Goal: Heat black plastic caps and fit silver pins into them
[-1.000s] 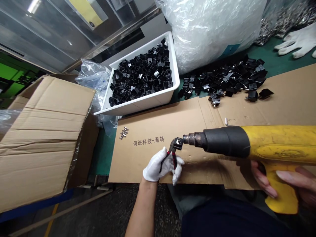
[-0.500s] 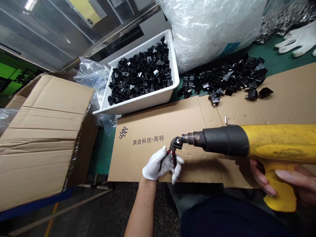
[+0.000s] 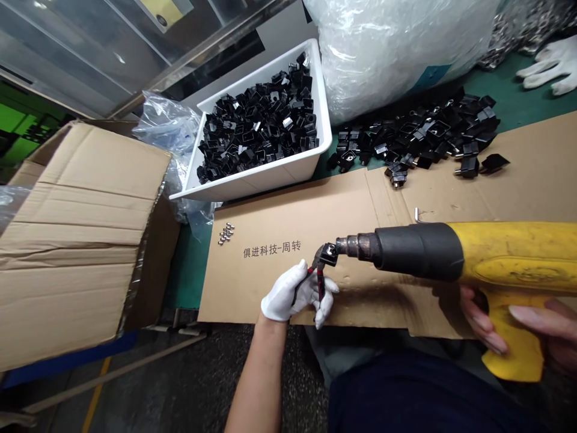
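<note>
My left hand (image 3: 300, 293), in a white glove, is closed round the dark handles of a pair of pliers (image 3: 320, 282) with red trim. The pliers' jaws grip a small black plastic part (image 3: 329, 254) with a shiny metal piece in its face. My bare right hand (image 3: 484, 325) is wrapped round the grip of a yellow heat gun (image 3: 514, 249). The gun's stepped metal nozzle (image 3: 356, 246) points left, its tip right beside the black part. Below both lies a flat cardboard sheet (image 3: 270, 282).
Small metal pins (image 3: 226, 233) lie at the sheet's left. A hex key (image 3: 418, 215) lies behind the gun. Beyond are a white bin (image 3: 270, 175) of black parts, a loose pile of black parts (image 3: 424, 135), a plastic bag (image 3: 406, 54) and a white glove (image 3: 552, 66). A carton (image 3: 81, 240) stands left.
The view has shifted slightly, so the bench items sit a little higher in the picture. Both hands keep their holds, and the nozzle stays beside the black part.
</note>
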Available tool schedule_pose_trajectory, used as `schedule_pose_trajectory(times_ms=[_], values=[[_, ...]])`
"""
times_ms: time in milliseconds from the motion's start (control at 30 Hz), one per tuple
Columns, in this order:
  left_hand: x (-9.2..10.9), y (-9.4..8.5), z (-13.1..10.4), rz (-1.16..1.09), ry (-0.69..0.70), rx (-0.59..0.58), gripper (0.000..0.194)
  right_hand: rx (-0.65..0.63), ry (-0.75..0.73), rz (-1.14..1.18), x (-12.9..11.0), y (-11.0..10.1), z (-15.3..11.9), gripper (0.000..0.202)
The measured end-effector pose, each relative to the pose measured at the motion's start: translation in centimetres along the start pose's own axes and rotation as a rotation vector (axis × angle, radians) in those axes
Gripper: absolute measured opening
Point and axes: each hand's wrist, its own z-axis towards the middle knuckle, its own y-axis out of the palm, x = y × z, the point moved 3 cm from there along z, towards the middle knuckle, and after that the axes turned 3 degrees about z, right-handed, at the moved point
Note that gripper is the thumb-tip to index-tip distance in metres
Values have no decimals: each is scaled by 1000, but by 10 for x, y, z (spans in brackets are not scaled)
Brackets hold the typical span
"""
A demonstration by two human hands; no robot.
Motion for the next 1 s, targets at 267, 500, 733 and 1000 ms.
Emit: schedule_pose_trajectory(times_ms=[267, 500, 733, 1000], values=[[1, 1, 1, 21, -4, 8, 79, 2, -22, -30, 3, -4, -2, 43], [5, 6, 2, 30, -7, -2, 78, 12, -19, -30, 0, -4, -2, 43], [9, 7, 0, 42, -23, -17, 79, 18, -13, 18, -1, -5, -5, 43], [24, -4, -10, 124, -70, -15, 76, -86, 28, -27, -13, -4, 0, 41]])
